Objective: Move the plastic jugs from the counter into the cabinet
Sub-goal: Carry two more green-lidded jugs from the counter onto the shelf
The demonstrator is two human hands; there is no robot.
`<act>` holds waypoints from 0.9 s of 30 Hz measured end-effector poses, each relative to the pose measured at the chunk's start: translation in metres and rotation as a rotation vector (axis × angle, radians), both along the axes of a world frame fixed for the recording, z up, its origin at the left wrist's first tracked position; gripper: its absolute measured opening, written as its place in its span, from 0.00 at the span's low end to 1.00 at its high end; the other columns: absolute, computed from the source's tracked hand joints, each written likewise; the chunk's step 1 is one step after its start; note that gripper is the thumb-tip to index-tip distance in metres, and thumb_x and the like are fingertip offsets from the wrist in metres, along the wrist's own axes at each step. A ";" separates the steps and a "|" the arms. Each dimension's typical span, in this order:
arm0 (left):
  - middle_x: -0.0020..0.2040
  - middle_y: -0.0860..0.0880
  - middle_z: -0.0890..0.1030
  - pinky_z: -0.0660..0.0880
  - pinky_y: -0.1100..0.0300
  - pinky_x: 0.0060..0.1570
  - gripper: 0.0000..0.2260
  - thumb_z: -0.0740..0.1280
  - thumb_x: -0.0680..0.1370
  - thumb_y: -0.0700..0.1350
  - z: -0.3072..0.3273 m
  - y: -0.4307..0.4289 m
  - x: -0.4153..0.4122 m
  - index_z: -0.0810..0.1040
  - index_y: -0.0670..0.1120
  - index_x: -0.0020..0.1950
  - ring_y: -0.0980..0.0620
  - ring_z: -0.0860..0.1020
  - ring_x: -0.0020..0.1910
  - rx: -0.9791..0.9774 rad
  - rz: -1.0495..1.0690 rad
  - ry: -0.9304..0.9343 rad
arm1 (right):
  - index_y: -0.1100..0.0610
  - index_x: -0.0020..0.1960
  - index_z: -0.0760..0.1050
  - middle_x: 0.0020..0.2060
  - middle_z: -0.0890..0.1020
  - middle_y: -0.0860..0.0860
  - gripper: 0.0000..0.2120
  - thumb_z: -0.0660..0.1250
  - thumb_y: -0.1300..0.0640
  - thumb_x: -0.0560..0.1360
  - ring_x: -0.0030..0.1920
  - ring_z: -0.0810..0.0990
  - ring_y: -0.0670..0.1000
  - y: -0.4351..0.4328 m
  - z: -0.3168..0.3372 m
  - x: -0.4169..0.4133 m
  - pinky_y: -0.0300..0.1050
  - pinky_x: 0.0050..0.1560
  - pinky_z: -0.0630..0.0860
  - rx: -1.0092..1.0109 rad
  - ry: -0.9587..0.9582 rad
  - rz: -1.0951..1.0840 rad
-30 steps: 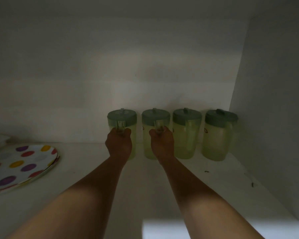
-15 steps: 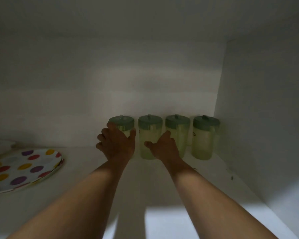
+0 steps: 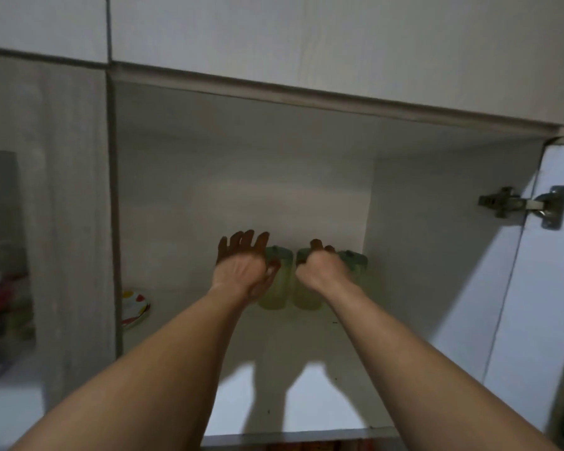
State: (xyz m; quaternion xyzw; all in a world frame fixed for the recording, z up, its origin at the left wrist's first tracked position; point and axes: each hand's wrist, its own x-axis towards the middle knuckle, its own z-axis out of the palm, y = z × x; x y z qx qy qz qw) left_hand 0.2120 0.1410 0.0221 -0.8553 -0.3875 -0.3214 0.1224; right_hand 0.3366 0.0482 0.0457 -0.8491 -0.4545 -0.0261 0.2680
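Plastic jugs (image 3: 275, 281), green-lidded, stand in a row at the back of the cabinet shelf (image 3: 306, 402), partly hidden. Before them we hold our left hand (image 3: 241, 268) spread, our right hand (image 3: 319, 266) curled, grip unclear. Spotted plate (image 3: 134, 307): left of jugs.

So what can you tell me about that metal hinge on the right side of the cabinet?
The hinge looks like plain silver-grey metal, a little dull and shiny in spots. It has two parts: a mounting piece fixed to the cabinet's inner right wall and a plate screwed to the inside of the open white door, joined by a short arm. It sits high on that side, spread open, bridging the two. Nothing else touches it; both hands are well away from it.
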 end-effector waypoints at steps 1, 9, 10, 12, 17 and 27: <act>0.75 0.44 0.64 0.58 0.45 0.72 0.29 0.52 0.79 0.61 0.008 -0.010 -0.008 0.56 0.50 0.78 0.42 0.62 0.73 -0.002 -0.001 -0.002 | 0.56 0.76 0.61 0.69 0.72 0.60 0.27 0.59 0.56 0.78 0.67 0.73 0.63 -0.010 0.007 -0.007 0.57 0.66 0.74 0.012 -0.028 0.003; 0.73 0.40 0.68 0.61 0.46 0.72 0.28 0.54 0.80 0.59 0.045 -0.088 -0.091 0.64 0.46 0.75 0.41 0.66 0.72 0.094 -0.016 -0.102 | 0.56 0.77 0.61 0.72 0.69 0.61 0.25 0.55 0.49 0.81 0.72 0.68 0.63 -0.077 0.045 -0.077 0.63 0.70 0.67 0.113 -0.119 0.117; 0.73 0.39 0.68 0.60 0.46 0.72 0.27 0.54 0.80 0.59 0.046 -0.097 -0.105 0.64 0.45 0.75 0.41 0.65 0.72 0.112 0.002 -0.098 | 0.56 0.77 0.61 0.72 0.69 0.62 0.26 0.55 0.48 0.81 0.72 0.67 0.63 -0.085 0.048 -0.088 0.63 0.71 0.67 0.115 -0.123 0.137; 0.73 0.39 0.68 0.60 0.46 0.73 0.28 0.54 0.80 0.59 0.047 -0.118 -0.139 0.65 0.45 0.75 0.41 0.64 0.73 0.141 0.053 -0.095 | 0.56 0.77 0.61 0.74 0.68 0.62 0.27 0.56 0.47 0.81 0.74 0.66 0.63 -0.102 0.053 -0.116 0.63 0.72 0.65 0.121 -0.130 0.185; 0.76 0.40 0.63 0.56 0.45 0.75 0.29 0.52 0.81 0.59 0.045 -0.159 -0.227 0.61 0.45 0.77 0.42 0.59 0.76 0.139 0.202 -0.063 | 0.55 0.81 0.54 0.78 0.61 0.61 0.31 0.55 0.45 0.81 0.78 0.57 0.61 -0.123 0.058 -0.186 0.64 0.76 0.56 0.141 -0.150 0.334; 0.79 0.42 0.57 0.52 0.44 0.76 0.29 0.49 0.81 0.60 0.004 -0.237 -0.437 0.56 0.47 0.79 0.44 0.54 0.78 -0.002 0.625 -0.078 | 0.54 0.81 0.54 0.78 0.60 0.62 0.33 0.57 0.44 0.80 0.79 0.55 0.61 -0.137 0.031 -0.379 0.66 0.75 0.54 0.158 -0.090 0.696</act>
